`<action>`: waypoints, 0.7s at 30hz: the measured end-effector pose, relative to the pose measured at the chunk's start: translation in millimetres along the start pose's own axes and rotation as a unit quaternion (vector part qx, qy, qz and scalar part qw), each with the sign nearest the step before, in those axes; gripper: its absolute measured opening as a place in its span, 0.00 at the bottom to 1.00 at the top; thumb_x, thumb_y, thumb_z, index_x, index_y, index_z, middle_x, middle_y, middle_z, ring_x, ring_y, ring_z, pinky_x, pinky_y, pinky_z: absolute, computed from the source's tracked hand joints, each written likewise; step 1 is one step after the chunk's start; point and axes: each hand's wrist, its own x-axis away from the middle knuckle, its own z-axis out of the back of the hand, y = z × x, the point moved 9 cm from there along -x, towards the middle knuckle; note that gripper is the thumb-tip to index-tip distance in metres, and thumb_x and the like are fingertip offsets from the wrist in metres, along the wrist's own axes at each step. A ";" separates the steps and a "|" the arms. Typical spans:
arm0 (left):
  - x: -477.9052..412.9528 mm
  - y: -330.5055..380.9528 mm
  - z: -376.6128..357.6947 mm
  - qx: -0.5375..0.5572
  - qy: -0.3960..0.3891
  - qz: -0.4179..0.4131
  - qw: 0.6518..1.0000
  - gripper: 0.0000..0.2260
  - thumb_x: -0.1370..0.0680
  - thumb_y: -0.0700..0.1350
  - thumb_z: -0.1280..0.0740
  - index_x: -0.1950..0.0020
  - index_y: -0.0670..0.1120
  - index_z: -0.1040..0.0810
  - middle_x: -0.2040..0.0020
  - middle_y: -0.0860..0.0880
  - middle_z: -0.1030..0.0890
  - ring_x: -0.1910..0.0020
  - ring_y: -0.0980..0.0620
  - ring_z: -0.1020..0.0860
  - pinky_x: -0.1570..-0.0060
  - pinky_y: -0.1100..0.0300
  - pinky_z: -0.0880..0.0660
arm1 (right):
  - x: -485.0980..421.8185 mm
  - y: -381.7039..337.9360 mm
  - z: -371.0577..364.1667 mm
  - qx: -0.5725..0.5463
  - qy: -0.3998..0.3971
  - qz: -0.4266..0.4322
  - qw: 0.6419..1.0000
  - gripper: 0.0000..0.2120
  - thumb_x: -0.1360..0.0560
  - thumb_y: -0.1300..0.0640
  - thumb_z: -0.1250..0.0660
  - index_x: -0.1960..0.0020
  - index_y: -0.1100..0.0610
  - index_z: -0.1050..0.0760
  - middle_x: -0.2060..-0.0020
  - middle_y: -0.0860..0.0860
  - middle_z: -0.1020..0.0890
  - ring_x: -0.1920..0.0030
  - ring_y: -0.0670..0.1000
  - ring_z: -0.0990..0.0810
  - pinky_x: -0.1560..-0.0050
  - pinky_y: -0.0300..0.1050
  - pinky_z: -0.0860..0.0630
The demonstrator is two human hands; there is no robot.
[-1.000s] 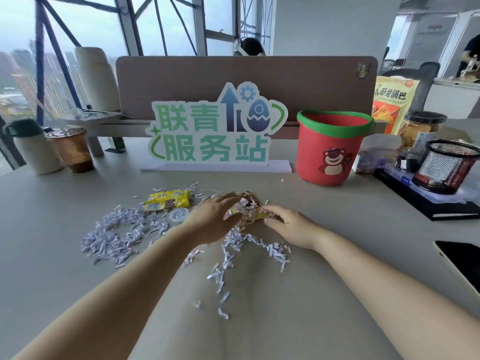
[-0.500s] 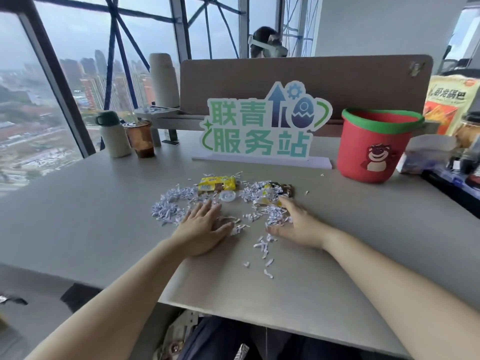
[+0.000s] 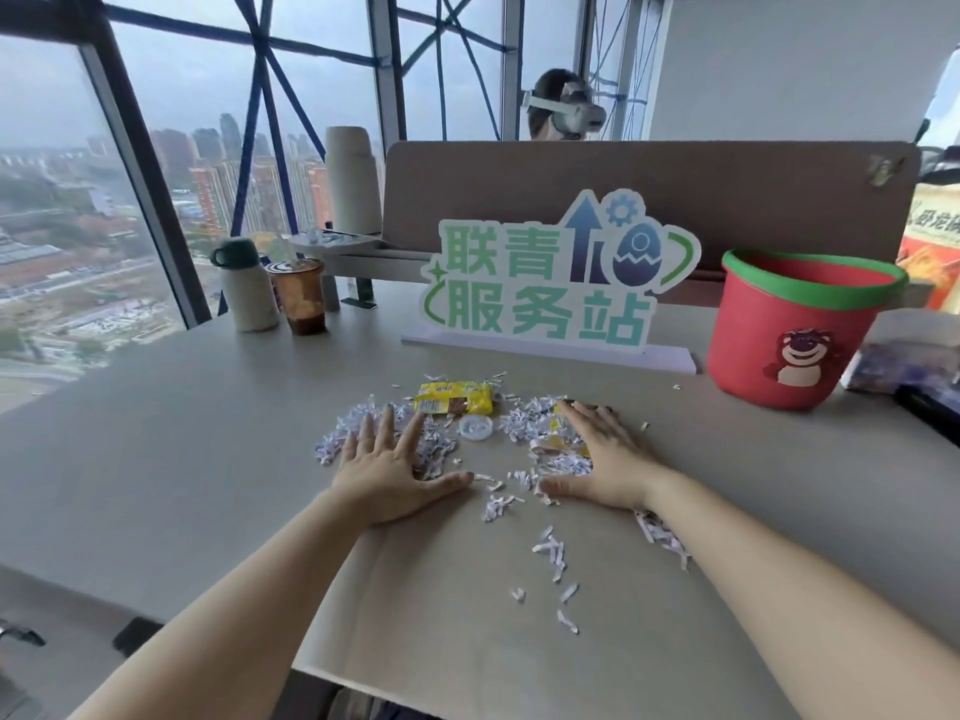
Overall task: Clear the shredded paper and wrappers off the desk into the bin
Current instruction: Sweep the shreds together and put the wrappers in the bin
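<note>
Standing at the far right of the desk [image 3: 182,433] is a red bin [image 3: 789,330] with a green rim and a bear picture on its side. The inside that shows looks bare red; its bottom is hidden. Near the window sit a cream bottle [image 3: 247,288] with a dark green lid and a clear cup [image 3: 300,296] with brown drink low in it.

The left hand [image 3: 387,472] lies flat and wide open, fingers spread, on a heap of shredded paper [image 3: 519,423]. The right hand [image 3: 605,462] also lies flat and open, pressing on paper bits and a yellow wrapper [image 3: 558,444] that peeks out beside it. Neither hand grips anything. Another yellow wrapper [image 3: 454,398] lies just past the left fingers, and a small clear lid [image 3: 475,426] sits between the hands. More bits trail toward the near edge.

Behind stands a green sign [image 3: 550,283] against a brown divider [image 3: 753,200]. Big windows show a grey city. A person with a headset [image 3: 569,109] sits beyond the divider.
</note>
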 end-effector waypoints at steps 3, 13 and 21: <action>-11.2 8.0 -1.0 0.003 0.004 -0.031 0.999 0.50 0.43 0.81 0.53 0.26 0.60 0.61 0.23 0.48 0.61 0.24 0.47 0.62 0.24 0.49 0.60 | -9.1 -5.1 0.9 0.013 0.027 0.011 0.999 0.46 0.38 0.24 0.43 0.27 0.39 0.55 0.24 0.42 0.49 0.24 0.52 0.53 0.25 0.54 0.53; -25.6 -15.0 7.9 0.016 0.025 -0.006 1.000 0.47 0.40 0.79 0.49 0.26 0.59 0.54 0.22 0.47 0.54 0.23 0.47 0.57 0.24 0.50 0.56 | -20.5 -32.4 10.3 0.071 0.094 0.055 0.991 0.27 0.27 0.35 0.42 0.31 0.41 0.39 0.30 0.42 0.31 0.32 0.53 0.34 0.34 0.49 0.36; -10.3 6.0 23.6 0.058 0.119 -0.092 0.987 0.24 0.27 0.63 0.39 0.32 0.59 0.33 0.31 0.52 0.29 0.32 0.46 0.32 0.35 0.54 0.33 | -20.5 -56.3 12.4 0.051 0.128 0.082 0.987 0.16 0.25 0.49 0.38 0.38 0.50 0.27 0.43 0.52 0.21 0.39 0.57 0.28 0.41 0.50 0.28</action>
